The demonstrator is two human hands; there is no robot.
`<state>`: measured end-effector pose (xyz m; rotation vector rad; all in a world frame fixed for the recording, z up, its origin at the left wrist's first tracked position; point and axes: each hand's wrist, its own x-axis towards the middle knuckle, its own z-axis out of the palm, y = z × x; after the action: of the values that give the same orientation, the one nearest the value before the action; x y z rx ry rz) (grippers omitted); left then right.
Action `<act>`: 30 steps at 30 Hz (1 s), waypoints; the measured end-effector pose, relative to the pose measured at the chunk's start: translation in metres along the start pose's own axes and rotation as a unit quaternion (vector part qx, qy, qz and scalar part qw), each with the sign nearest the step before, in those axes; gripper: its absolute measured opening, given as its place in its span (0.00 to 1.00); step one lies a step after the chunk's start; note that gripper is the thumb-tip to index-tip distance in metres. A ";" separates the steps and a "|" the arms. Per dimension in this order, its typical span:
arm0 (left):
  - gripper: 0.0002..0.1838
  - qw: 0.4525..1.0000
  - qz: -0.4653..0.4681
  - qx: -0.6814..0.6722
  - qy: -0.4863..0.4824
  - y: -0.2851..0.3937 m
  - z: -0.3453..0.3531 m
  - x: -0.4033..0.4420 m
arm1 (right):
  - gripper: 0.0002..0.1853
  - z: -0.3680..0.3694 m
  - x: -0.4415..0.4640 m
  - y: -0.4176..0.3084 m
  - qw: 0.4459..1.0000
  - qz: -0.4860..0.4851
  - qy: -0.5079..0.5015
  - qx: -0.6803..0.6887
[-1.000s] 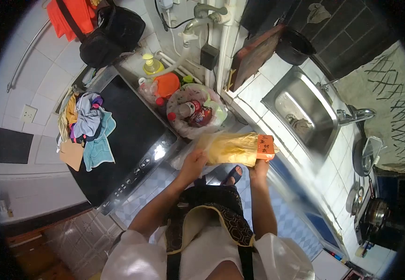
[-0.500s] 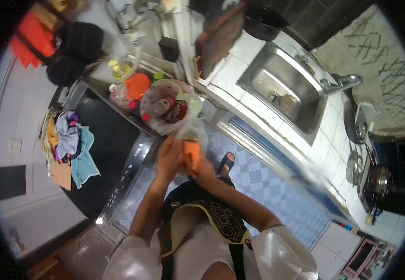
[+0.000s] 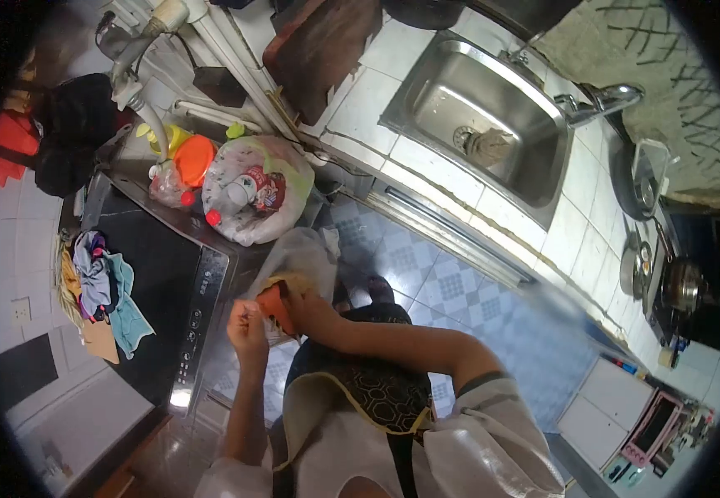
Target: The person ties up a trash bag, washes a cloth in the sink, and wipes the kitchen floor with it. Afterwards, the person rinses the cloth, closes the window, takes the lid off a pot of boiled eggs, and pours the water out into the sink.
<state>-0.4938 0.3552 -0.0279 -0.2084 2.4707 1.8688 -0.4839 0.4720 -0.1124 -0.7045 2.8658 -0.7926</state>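
Note:
My right hand (image 3: 308, 310) is wrapped round a flat orange piece (image 3: 274, 305) with a dark edge; its kind is hard to make out. My left hand (image 3: 248, 330) is closed just left of it, fingers pinched together near the orange piece. Whatever those fingers hold is too small to name. Beyond both hands hangs a translucent plastic bag (image 3: 303, 256), with something yellowish at its near end. A bag-lined bin (image 3: 248, 228) holding wrappers and a clear plastic cup stands farther off.
A metal sink (image 3: 534, 187) with a brownish clump near its drain is set in the white tiled counter (image 3: 451, 178). At left, a heap of cloths (image 3: 98, 278) lies on a black glossy top (image 3: 156, 249). Bottles and an orange lid (image 3: 195, 160) stand beside the bin.
Both hands have shifted left and slightly nearer my body with the orange piece, which is now tilted. My left hand has moved apart from the right. The view has turned a little.

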 end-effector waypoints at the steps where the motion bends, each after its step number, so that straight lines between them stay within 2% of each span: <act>1: 0.08 0.998 0.014 0.065 0.020 -0.003 0.006 -0.002 | 0.23 0.003 -0.004 0.010 1.000 -0.009 -0.002 0.003; 2: 0.08 0.993 0.016 0.111 0.049 -0.011 0.013 -0.005 | 0.22 0.001 -0.008 0.022 0.999 -0.004 0.024 0.035; 4: 0.08 0.988 0.050 0.112 0.092 -0.046 0.029 -0.009 | 0.22 0.007 -0.017 0.043 0.996 -0.003 0.049 0.071; 6: 0.07 0.988 -0.053 0.062 0.135 -0.070 0.045 -0.011 | 0.19 0.028 -0.024 0.067 0.998 0.006 -0.064 0.028; 8: 0.06 0.978 -0.085 0.098 0.163 -0.089 0.061 -0.010 | 0.19 0.052 -0.030 0.087 0.994 0.032 -0.098 0.029; 9: 0.08 0.977 -0.106 0.104 0.152 -0.099 0.068 -0.011 | 0.18 0.062 -0.034 0.095 0.989 0.062 -0.129 0.027; 11: 0.08 0.976 -0.152 0.079 0.134 -0.130 0.079 -0.016 | 0.18 0.078 -0.040 0.115 0.989 0.066 -0.126 0.041; 14: 0.06 0.979 -0.096 0.093 0.152 -0.167 0.105 -0.013 | 0.17 0.109 -0.049 0.143 0.992 0.079 -0.091 0.030; 16: 0.06 0.981 -0.141 0.071 0.112 -0.186 0.115 -0.016 | 0.18 0.124 -0.056 0.154 0.989 0.100 -0.108 0.007; 18: 0.07 0.978 -0.188 0.000 0.088 -0.228 0.121 -0.019 | 0.19 0.154 -0.073 0.173 0.990 0.118 -0.074 0.006; 19: 0.07 0.979 -0.186 0.001 0.079 -0.251 0.126 -0.020 | 0.20 0.172 -0.084 0.184 0.990 0.130 -0.045 0.002; 21: 0.08 0.993 -0.062 0.073 0.074 -0.287 0.134 -0.021 | 0.20 0.194 -0.101 0.194 0.988 0.154 -0.014 -0.006; 22: 0.08 0.994 -0.061 0.070 0.064 -0.306 0.135 -0.023 | 0.21 0.201 -0.107 0.199 0.976 0.210 -0.060 -0.005; 23: 0.08 0.993 -0.108 0.043 0.012 -0.325 0.135 -0.024 | 0.22 0.211 -0.115 0.203 0.959 0.265 -0.105 -0.003; 24: 0.08 0.987 -0.153 0.017 -0.040 -0.347 0.135 -0.027 | 0.22 0.240 -0.131 0.213 0.956 0.274 -0.103 -0.006; 26: 0.07 0.988 -0.146 0.018 -0.055 -0.417 0.141 -0.036 | 0.20 0.305 -0.161 0.236 0.967 0.204 -0.075 -0.129; 27: 0.07 0.988 -0.141 0.021 -0.061 -0.449 0.146 -0.041 | 0.20 0.321 -0.165 0.235 0.955 0.256 -0.089 -0.119; 28: 0.07 0.987 -0.146 0.020 -0.070 -0.480 0.149 -0.049 | 0.20 0.338 -0.169 0.231 0.952 0.265 -0.094 -0.119; 30: 0.10 0.995 -0.084 -0.027 -0.049 -0.522 0.155 -0.055 | 0.18 0.371 -0.172 0.225 0.932 0.338 -0.131 -0.014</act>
<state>-0.3800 0.3691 -0.5634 -0.3081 2.2636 1.8321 -0.3485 0.5481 -0.5520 0.1837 2.5875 -0.5001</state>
